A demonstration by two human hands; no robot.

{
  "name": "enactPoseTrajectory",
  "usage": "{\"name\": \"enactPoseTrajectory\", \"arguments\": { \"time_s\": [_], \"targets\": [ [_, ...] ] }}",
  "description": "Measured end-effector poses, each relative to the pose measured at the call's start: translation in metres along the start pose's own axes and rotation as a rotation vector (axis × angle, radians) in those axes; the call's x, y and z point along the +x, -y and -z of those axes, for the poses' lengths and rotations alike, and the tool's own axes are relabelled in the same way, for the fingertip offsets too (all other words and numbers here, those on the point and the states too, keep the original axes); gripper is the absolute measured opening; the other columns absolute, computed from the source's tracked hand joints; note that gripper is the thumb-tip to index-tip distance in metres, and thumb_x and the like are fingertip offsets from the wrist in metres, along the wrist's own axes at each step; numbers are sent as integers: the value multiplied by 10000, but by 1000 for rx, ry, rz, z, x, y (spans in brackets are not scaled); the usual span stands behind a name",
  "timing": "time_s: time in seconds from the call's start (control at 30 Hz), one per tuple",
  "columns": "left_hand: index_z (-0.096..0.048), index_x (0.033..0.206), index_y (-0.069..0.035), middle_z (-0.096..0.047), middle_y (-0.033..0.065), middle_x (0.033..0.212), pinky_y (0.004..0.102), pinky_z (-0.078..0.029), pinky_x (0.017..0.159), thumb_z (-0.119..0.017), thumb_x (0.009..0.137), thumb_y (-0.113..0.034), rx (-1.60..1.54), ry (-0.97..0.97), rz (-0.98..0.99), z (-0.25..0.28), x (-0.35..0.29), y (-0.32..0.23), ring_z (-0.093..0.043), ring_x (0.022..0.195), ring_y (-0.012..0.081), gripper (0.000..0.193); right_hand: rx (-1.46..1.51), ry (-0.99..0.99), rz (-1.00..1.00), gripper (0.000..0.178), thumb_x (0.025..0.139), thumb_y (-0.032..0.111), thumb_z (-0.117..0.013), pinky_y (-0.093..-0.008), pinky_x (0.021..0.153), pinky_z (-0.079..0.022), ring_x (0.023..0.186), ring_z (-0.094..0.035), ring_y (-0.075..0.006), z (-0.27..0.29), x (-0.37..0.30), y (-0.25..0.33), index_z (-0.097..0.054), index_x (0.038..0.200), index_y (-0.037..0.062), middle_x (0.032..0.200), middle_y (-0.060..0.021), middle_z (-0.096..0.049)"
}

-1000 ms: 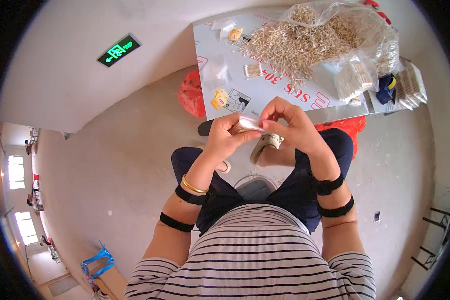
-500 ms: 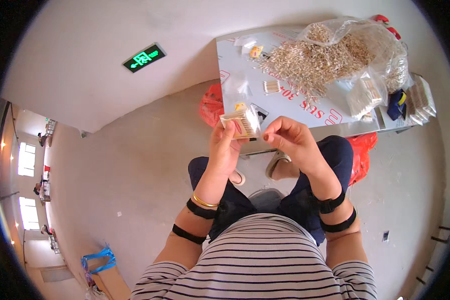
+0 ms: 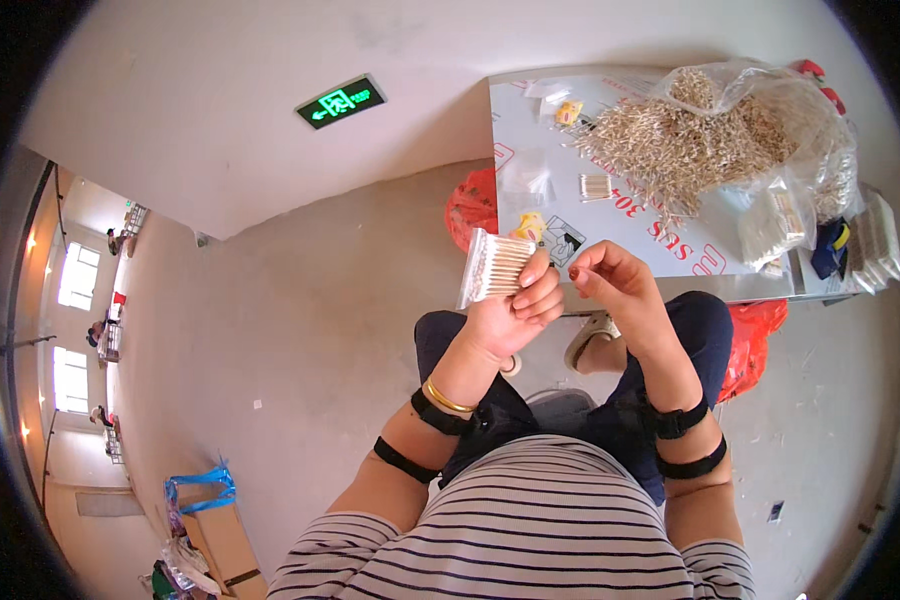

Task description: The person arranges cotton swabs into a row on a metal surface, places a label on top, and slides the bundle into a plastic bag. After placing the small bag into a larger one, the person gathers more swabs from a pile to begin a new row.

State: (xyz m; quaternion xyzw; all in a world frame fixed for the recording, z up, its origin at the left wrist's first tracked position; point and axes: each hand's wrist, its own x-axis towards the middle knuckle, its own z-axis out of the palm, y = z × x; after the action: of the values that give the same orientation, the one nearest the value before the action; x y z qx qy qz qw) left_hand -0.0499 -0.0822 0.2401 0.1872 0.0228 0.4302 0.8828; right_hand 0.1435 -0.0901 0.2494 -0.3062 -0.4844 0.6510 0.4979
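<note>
My left hand grips a flat transparent packet of cotton swabs, held up in front of the table's near left corner. The swabs lie side by side inside it. Just to the right, my right hand has thumb and forefinger brought together; whatever may be between them is too small to make out. Beyond the hands, a big heap of loose cotton swabs spills from a transparent bag on the table. A short row of swabs lies apart from the heap.
Thin plastic sleeves and a yellow label card lie at the table's left. Filled swab packs and a blue-yellow object sit at the right. Red plastic bags flank the table. A cardboard box stands lower left.
My left hand has turned over, so the packet's other face, with the swabs showing, now points up. My right hand stays close beside it, fingers still pinched. The whole view has shifted slightly.
</note>
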Motion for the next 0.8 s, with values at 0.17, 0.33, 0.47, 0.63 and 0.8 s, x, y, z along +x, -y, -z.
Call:
{"name": "enactPoseTrajectory", "arguments": {
  "time_s": [0.17, 0.33, 0.47, 0.63, 0.8],
  "targets": [
    [-464, 746, -129, -355, -46, 559, 251, -282, 487, -344, 1109, -498, 202, -53, 25, 3, 0, 0, -309, 488, 86, 531, -28, 30, 40, 94, 1001, 50, -653, -240, 880, -480, 958, -603, -72, -2, -1, 5, -646, 1087, 11, 1017, 7, -661],
    [-480, 730, -122, -378, -22, 554, 269, -284, 471, -336, 1107, -514, 462, -332, -188, -8, 0, 8, -347, 485, 103, 562, 20, 62, 49, 131, 1000, 122, -681, -235, 887, -463, 952, -585, -70, -6, -3, 10, -647, 1091, 34, 1005, 23, -643],
    [-467, 740, -154, -415, -16, 593, 284, -302, 492, -336, 1112, -515, 721, -544, -362, -8, 0, 10, -388, 513, 102, 535, 40, 44, 11, 182, 998, 208, -707, -233, 875, -463, 929, -578, -68, -9, -5, 12, -648, 1072, 53, 990, 25, -637],
    [-466, 772, -152, -423, -28, 630, 280, -288, 499, -360, 1113, -500, 728, -630, -436, -15, 1, 10, -392, 541, 96, 498, 53, 75, 12, 188, 998, 224, -708, -241, 870, -477, 920, -585, -71, -8, -4, 6, -647, 1050, 54, 992, 15, -643],
    [-473, 775, -148, -387, -34, 618, 283, -273, 498, -365, 1110, -510, 606, -568, -414, 0, -1, 7, -359, 531, 100, 505, 54, 91, 3, 187, 999, 224, -706, -245, 872, -482, 917, -589, -75, -11, -1, 5, -646, 1043, 53, 990, 12, -643]
  ]
}}
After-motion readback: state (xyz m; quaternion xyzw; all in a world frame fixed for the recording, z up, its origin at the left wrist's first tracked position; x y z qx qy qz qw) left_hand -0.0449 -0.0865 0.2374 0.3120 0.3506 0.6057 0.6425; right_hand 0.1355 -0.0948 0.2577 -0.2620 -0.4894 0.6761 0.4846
